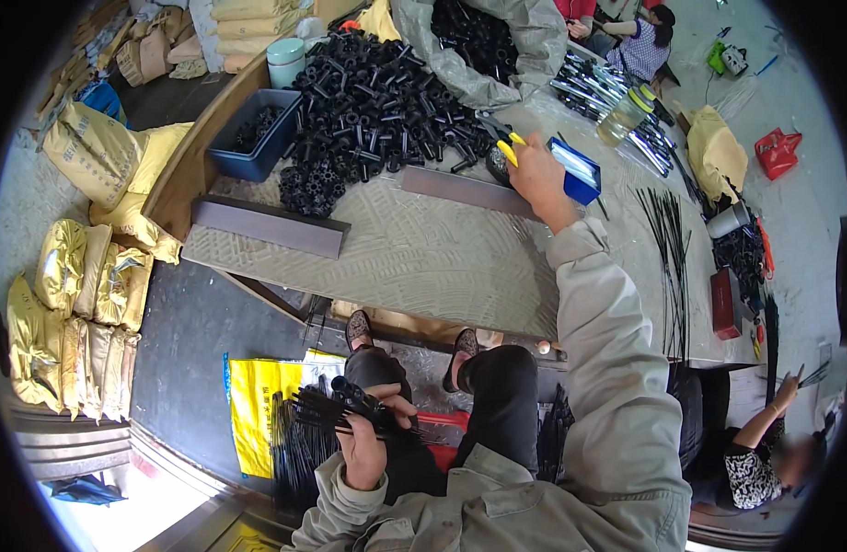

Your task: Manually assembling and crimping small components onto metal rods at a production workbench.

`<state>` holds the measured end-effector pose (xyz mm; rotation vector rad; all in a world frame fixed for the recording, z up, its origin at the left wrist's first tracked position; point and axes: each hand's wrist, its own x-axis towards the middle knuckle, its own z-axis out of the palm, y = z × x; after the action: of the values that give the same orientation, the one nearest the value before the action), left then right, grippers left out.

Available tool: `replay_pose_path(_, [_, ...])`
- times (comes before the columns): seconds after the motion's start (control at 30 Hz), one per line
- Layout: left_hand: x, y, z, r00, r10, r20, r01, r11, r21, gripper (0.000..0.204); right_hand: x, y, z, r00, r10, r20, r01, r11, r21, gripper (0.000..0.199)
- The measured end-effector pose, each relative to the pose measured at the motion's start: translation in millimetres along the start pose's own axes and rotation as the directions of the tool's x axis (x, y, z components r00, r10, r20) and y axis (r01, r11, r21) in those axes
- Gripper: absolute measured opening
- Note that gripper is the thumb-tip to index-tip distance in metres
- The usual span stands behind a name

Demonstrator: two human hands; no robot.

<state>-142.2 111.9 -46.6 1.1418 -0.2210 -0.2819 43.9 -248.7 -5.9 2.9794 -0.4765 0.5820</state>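
Over my lap, my left hand is closed round a bundle of thin black strips. A short black tube shows at the top of this bundle. My right hand is stretched out over the far side of the table and grips yellow-handled pliers, whose dark jaws point away to the left. Just right of that hand stands a small blue box. Beyond the pliers spreads a large heap of short black tubular parts.
A blue bin and two flat metal bars lie on the table. Behind the heap is a grey sack. Long black strips lie at right. Yellow sacks are stacked at left. Other people sit nearby.
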Motion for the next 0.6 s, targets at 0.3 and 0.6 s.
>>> replay_pose_path(0.3, [-9.0,9.8,-2.3,0.999,-0.011,-0.048,0.01,1.0,-0.026,0.064,-8.2,5.1,-18.0,0.981,0.017,-0.195,-0.003,0.997,0.071,0.022])
replay_pose_path(0.6, [-20.1,25.5,17.3,0.975,0.064,0.212,-0.071,0.997,0.026,0.07,-203.0,-90.6,-136.7,0.939,-0.298,-0.174,0.306,0.486,0.819,0.013])
